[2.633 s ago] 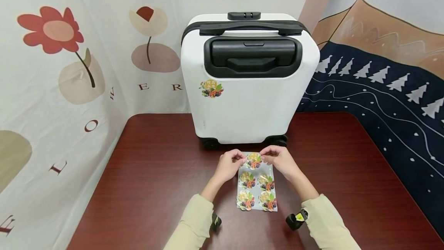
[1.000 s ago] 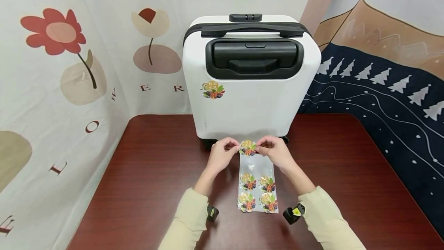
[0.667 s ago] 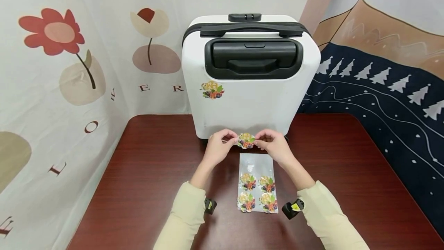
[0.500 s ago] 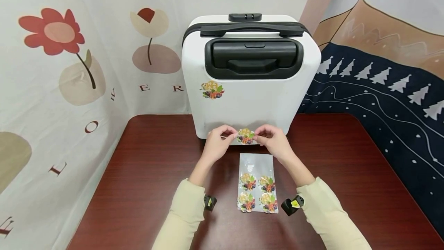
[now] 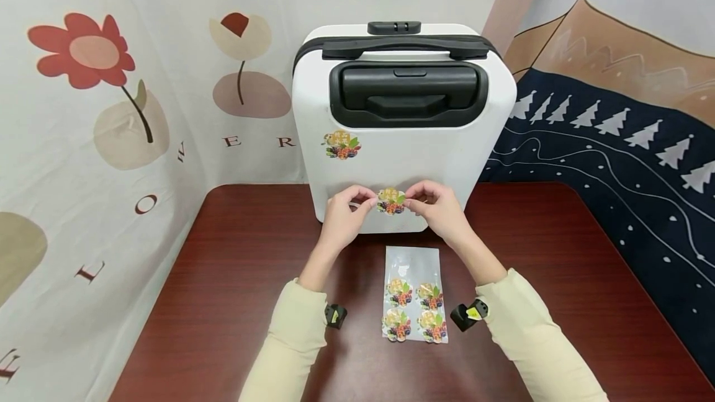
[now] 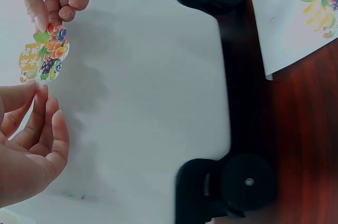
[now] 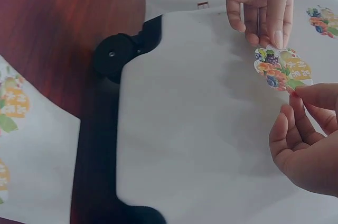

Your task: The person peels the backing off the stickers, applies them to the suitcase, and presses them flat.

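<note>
A fruit-printed sticker [image 5: 391,201] is stretched between both hands in front of the lower face of a white suitcase [image 5: 363,166]. My left hand [image 5: 345,216] pinches its left edge between thumb and forefinger. The opposite edge is pinched by my right hand [image 5: 438,208]. Both wrist views show the same sticker [image 6: 46,55] held at two sides; whether it touches the suitcase I cannot tell. Higher up on the suitcase's left is a matching sticker [image 5: 341,144]. On the table below lies a sticker sheet [image 5: 410,260] with several stickers left on its lower part.
The suitcase stands upright at the back of a dark red wooden table [image 5: 251,278]. Its black wheels [image 6: 248,182] show in the wrist views. A printed cloth [image 5: 184,48] with flowers hangs behind, and a navy one with trees [image 5: 603,141] at the right.
Both hands have peeled the sticker off the top of the sheet and lifted it up and away, to in front of the suitcase's lower face. The sheet has stayed on the table.
</note>
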{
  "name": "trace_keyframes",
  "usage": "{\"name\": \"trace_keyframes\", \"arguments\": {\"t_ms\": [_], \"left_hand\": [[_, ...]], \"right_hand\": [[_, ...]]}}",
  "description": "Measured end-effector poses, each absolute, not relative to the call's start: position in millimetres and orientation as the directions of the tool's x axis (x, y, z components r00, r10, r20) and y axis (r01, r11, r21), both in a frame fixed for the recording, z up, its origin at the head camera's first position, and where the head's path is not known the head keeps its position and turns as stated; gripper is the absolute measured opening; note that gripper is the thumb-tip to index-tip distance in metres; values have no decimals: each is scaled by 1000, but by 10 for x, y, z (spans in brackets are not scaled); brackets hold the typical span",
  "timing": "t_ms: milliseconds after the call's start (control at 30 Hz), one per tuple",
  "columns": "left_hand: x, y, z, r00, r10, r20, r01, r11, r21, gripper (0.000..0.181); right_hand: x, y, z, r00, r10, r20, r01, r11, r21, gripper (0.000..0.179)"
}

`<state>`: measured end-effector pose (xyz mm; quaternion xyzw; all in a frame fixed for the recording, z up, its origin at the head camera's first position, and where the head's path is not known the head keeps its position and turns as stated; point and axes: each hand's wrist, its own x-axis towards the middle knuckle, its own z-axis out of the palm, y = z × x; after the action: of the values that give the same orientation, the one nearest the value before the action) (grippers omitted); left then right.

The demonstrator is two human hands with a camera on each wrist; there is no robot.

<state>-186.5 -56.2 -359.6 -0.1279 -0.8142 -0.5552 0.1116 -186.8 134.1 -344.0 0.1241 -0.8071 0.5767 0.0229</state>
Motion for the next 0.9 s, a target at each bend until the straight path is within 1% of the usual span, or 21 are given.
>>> {"name": "trace_keyframes", "arguments": {"t_ms": [267, 500, 700, 900], "left_hand": [[-1870, -585, -3407, -926, 82, 369, 373, 358, 856, 8], [-1891, -603, -3325, -917, 67, 393, 390, 354, 850, 9], [-1893, -617, -3247, -920, 56, 387, 380, 361, 852, 11], [-1911, -626, -3190, -907, 42, 418, 406, 347, 845, 11]], "right_hand": [[-1906, 1306, -3321, -964, -158, 216, -254, 288, -923, 11], [-1913, 1265, -3216, -955, -149, 256, -288, 263, -921, 10], [-1933, 1240, -3131, -947, -138, 291, -319, 267, -909, 9], [-1962, 1221, -3061, -940, -126, 317, -340, 272, -900, 9]]}}
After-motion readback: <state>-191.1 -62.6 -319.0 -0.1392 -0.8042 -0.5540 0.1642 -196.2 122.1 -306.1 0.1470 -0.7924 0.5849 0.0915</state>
